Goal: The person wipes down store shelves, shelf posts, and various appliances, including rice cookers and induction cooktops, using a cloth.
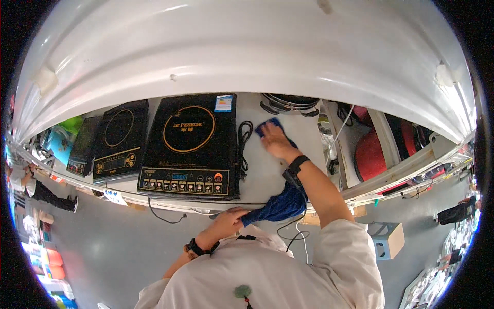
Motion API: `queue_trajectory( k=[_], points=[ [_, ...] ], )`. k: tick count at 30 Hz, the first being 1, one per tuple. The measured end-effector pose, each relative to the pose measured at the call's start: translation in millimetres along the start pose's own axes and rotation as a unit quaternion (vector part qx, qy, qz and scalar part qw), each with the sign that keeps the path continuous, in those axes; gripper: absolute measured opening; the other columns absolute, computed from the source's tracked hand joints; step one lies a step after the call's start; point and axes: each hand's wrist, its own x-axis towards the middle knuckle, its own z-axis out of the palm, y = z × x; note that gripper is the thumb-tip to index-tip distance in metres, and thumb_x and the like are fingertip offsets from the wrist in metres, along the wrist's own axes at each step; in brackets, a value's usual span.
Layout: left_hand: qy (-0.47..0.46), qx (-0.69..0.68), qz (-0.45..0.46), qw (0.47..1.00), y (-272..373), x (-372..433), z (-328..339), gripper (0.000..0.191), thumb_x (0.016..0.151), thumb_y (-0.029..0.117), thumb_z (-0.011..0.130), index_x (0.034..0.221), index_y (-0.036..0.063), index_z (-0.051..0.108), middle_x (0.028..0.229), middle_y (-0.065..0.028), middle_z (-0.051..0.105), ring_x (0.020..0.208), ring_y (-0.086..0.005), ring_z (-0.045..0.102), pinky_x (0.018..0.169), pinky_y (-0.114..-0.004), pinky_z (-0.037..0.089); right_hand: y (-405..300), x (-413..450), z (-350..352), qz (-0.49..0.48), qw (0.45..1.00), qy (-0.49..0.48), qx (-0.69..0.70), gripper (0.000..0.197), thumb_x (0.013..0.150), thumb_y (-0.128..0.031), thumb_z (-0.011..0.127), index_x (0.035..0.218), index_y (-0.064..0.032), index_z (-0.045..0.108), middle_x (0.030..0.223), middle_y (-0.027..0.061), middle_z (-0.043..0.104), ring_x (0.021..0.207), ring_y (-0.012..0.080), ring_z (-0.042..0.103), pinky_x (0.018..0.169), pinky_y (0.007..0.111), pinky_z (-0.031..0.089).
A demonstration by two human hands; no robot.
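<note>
My right hand [276, 141] holds part of a dark blue cloth [287, 202] against the white shelf top [262, 185], with the cloth under its palm and fingers. Its fingers are slightly blurred. From there the cloth drapes down past my right wrist and over the shelf's front edge. My left hand [227, 222] grips the cloth's other end, close to my body. Left of my right hand lies a bundled black power cord [244, 148], beside a large black induction cooker [188, 143]. Behind my right hand stands a metal pot with dark handles [290, 104], partly hidden by the upper panel.
A white overhanging panel [247, 50] spans the space above the shelf. Further left stand a smaller induction cooker [119, 135] and another black appliance [83, 146]. Red pans [370, 154] sit in the right bay. Loose cables [297, 234] hang by my body; a step stool [388, 240] stands right.
</note>
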Motion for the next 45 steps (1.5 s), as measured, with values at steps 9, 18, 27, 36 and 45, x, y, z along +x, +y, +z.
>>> queue_trajectory(
  k=[9, 18, 27, 36, 45],
  points=[
    [0.053, -0.020, 0.015, 0.998, 0.8, 4.8, -9.0, 0.035, 0.080, 0.010, 0.061, 0.113, -0.0015, 0.057, 0.104, -0.0184, 0.060, 0.088, -0.0316, 0.061, 0.074, -0.035, 0.050, 94.8, -36.8, -27.3, 0.251, 0.963, 0.098, -0.021, 0.054, 0.096, -0.034, 0.031, 0.138, 0.0002, 0.036, 0.146, 0.0213, 0.028, 0.137, 0.0340, 0.023, 0.113, 0.045, 0.016],
    [0.005, -0.082, -0.053, 0.995, 7.9, 8.3, -23.4, 0.034, 0.083, 0.009, 0.065, 0.115, -0.0013, 0.057, 0.103, -0.0154, 0.062, 0.083, -0.0199, 0.063, 0.071, -0.031, 0.050, 47.9, 22.7, -2.2, 0.213, 0.968, 0.135, 0.015, 0.063, 0.091, -0.034, 0.038, 0.140, 0.0053, 0.028, 0.149, 0.0254, 0.017, 0.137, 0.0371, 0.019, 0.110, 0.046, 0.017],
    [0.029, -0.067, -0.013, 0.997, -4.3, 5.6, -19.6, 0.035, 0.085, 0.004, 0.060, 0.118, -0.0038, 0.053, 0.090, -0.0168, 0.064, 0.077, -0.0208, 0.063, 0.068, -0.031, 0.050, -12.5, -4.0, -2.3, -0.157, 0.984, -0.031, 0.077, 0.048, 0.098, -0.029, 0.034, 0.139, -0.0037, 0.036, 0.149, 0.0160, 0.026, 0.140, 0.0276, 0.019, 0.114, 0.040, 0.012],
    [0.050, -0.072, 0.020, 0.996, -0.9, 7.6, -15.7, 0.033, 0.082, 0.005, 0.064, 0.113, -0.0031, 0.057, 0.102, -0.0155, 0.062, 0.088, -0.0227, 0.063, 0.075, -0.031, 0.050, 113.0, -13.3, 9.4, 0.326, 0.932, 0.154, -0.027, 0.058, 0.095, -0.038, 0.027, 0.144, -0.0061, 0.028, 0.151, 0.0164, 0.019, 0.141, 0.0299, 0.013, 0.113, 0.047, 0.008],
    [0.020, -0.090, 0.005, 0.996, -6.3, 8.1, -15.1, 0.033, 0.083, -0.002, 0.061, 0.115, -0.0031, 0.055, 0.107, -0.0136, 0.058, 0.090, -0.0186, 0.059, 0.075, -0.029, 0.049, -38.9, -28.1, 28.7, -0.107, 0.992, 0.071, -0.005, 0.052, 0.096, -0.029, 0.034, 0.139, 0.0000, 0.034, 0.148, 0.0206, 0.024, 0.140, 0.0310, 0.018, 0.114, 0.045, 0.011]
  ],
)
